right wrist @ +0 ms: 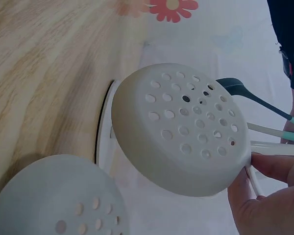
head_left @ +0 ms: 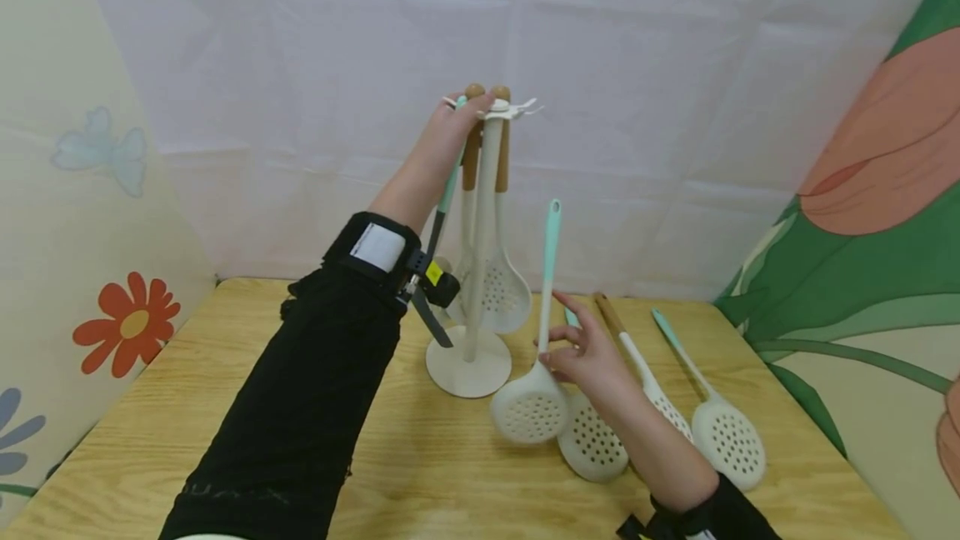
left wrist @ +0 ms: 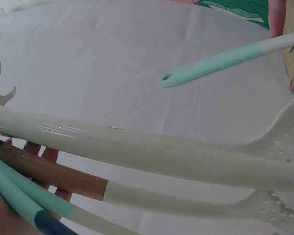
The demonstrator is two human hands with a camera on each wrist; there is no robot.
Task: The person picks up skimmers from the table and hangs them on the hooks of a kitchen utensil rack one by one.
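Your right hand [head_left: 588, 352] pinches the neck of a skimmer [head_left: 534, 402] between thumb and fingers, just above its perforated bowl; the other fingers look loosely spread. The skimmer stands upright, teal handle tip up, bowl low over the table [head_left: 225, 407] and just right of the rack [head_left: 480, 232]. The right wrist view shows the bowl close up with the thumb against the neck, and the rack's round base behind it.

Your left hand [head_left: 450, 127] is up at the rack's top, fingers curled round the hook ring and the hanging handles. Exactly which it grips, I cannot tell. 2 wood-handled skimmers [head_left: 495, 273] hang there already, plus a dark-ended teal utensil [left wrist: 34, 208] by your palm.

3 more skimmers lie on the table beside your right wrist: 1 under it [head_left: 592, 444], 1 with a wooden handle [head_left: 637, 365], 1 teal-handled [head_left: 723, 432].

Step looks like hanging: skimmer lifted, not yet hooked. Next move likely calls for raising it so the handle-end hole meets a free hook, while your left hand steadies the rack.
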